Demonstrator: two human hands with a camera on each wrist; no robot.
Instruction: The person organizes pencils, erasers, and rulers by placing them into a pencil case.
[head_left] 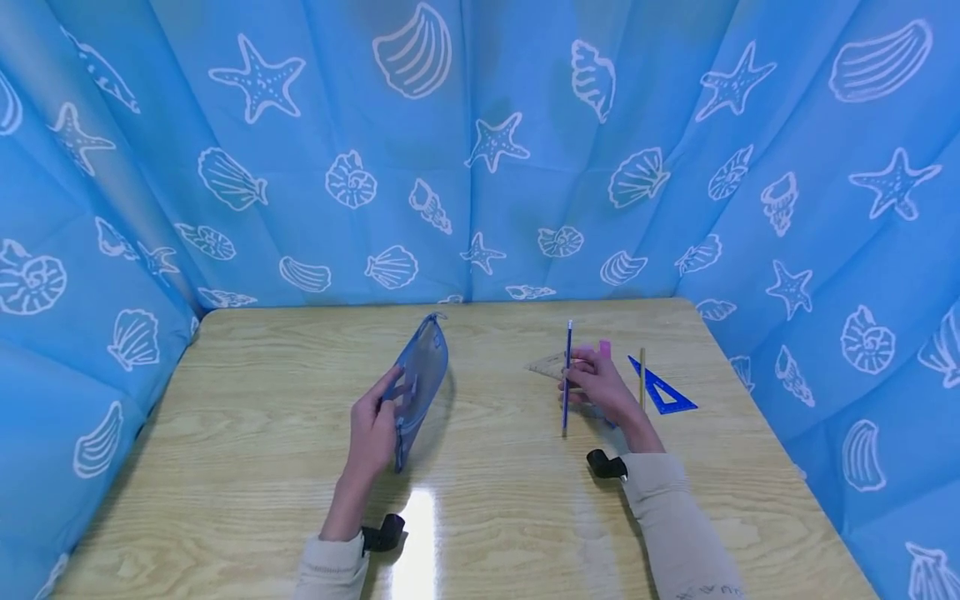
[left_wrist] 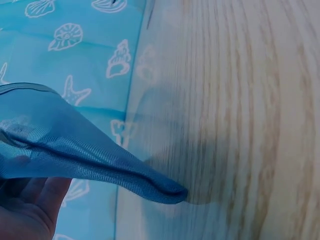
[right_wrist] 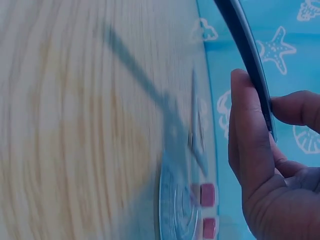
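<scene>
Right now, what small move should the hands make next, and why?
Probably bring the pencil leftward to the blue pouch: the right hand pinches the pencil, the left hand holds the pouch, and the two things are apart.

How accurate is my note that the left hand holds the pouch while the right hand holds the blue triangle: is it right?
Not quite: the right hand holds a pencil, not the blue triangle, which lies on the table, as the head view shows. The left hand does hold the pouch.
</scene>
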